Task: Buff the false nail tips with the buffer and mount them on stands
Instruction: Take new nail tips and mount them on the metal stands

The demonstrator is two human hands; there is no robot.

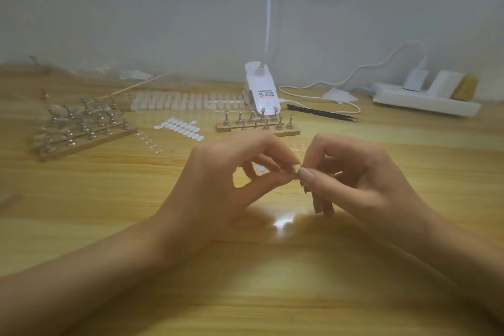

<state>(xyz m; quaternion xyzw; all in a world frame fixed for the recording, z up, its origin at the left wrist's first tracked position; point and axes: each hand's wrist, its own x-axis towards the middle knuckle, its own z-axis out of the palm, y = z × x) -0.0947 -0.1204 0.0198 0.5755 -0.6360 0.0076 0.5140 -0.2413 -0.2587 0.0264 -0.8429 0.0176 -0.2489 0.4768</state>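
1. Nail tips [188, 101] lie in a row at the back of the table [109, 226].
2. The left hand [218, 185] and right hand [354, 180] both pinch one tiny thing [295, 172], fingertips touching.
3. Fingers hide it; I cannot tell what it is.

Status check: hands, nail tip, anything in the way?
Left hand and right hand both pinch a small item at the fingertips; tip or stand, cannot tell. Stand rack beyond the hands, apart. Nothing between.
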